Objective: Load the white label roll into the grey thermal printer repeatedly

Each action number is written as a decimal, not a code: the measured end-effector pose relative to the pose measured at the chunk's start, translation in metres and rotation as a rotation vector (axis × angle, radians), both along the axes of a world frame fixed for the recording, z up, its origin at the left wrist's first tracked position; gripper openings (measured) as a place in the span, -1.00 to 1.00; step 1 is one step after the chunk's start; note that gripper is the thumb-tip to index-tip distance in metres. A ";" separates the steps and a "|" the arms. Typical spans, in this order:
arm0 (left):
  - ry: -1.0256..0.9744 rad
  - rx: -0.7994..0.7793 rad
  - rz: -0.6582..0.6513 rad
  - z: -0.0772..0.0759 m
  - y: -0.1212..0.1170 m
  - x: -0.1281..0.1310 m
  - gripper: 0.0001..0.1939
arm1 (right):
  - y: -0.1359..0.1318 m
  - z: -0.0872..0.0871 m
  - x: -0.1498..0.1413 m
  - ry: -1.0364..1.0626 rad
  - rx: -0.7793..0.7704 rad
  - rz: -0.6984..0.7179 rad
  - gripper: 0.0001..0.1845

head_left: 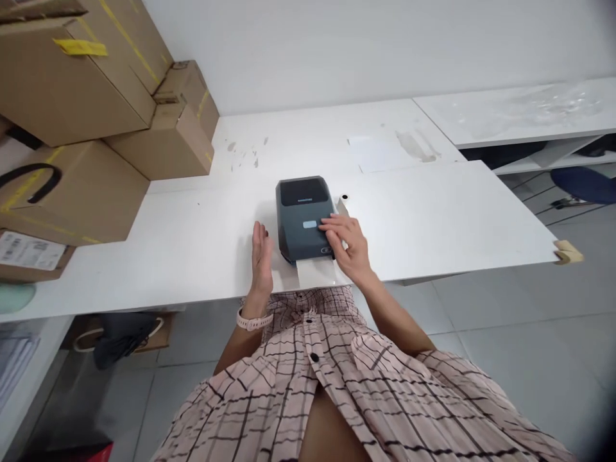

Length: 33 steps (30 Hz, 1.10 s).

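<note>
A dark grey label printer sits on the white table near its front edge. A white label sheet sticks out of the printer's front slot. My right hand rests on the printer's top right front, fingers spread and pressing on the lid. My left hand stands on edge on the table just left of the printer, fingers straight and together, holding nothing. A pale watch is on my left wrist.
Several cardboard boxes are stacked at the table's left end. A roll of tape sits at the right front corner. A second white counter with shelves stands at the back right. Bags lie on the floor under the table's left side.
</note>
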<state>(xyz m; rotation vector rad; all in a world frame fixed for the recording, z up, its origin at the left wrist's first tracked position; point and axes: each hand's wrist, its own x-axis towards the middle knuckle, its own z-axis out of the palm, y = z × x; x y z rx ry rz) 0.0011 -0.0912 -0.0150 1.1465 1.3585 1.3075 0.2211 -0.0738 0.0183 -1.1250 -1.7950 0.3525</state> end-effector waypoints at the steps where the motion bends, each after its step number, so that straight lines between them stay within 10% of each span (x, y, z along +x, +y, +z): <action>1: 0.030 0.003 0.000 0.003 0.001 0.004 -0.17 | -0.006 -0.008 -0.002 0.001 -0.032 -0.024 -0.60; 11: -0.014 -0.063 -0.101 -0.005 0.004 0.026 -0.02 | 0.005 -0.054 0.001 0.267 -0.473 0.079 -0.17; 19: 0.033 0.039 -0.049 -0.018 0.007 0.027 -0.10 | 0.004 -0.068 -0.002 0.186 -0.457 0.064 -0.19; 25: 0.211 0.119 0.315 -0.026 -0.040 0.034 -0.49 | 0.007 -0.070 -0.002 0.212 -0.464 0.067 -0.15; 33: -0.247 -0.343 -0.140 -0.003 -0.052 0.042 -0.40 | 0.008 -0.074 -0.003 0.202 -0.428 0.046 -0.21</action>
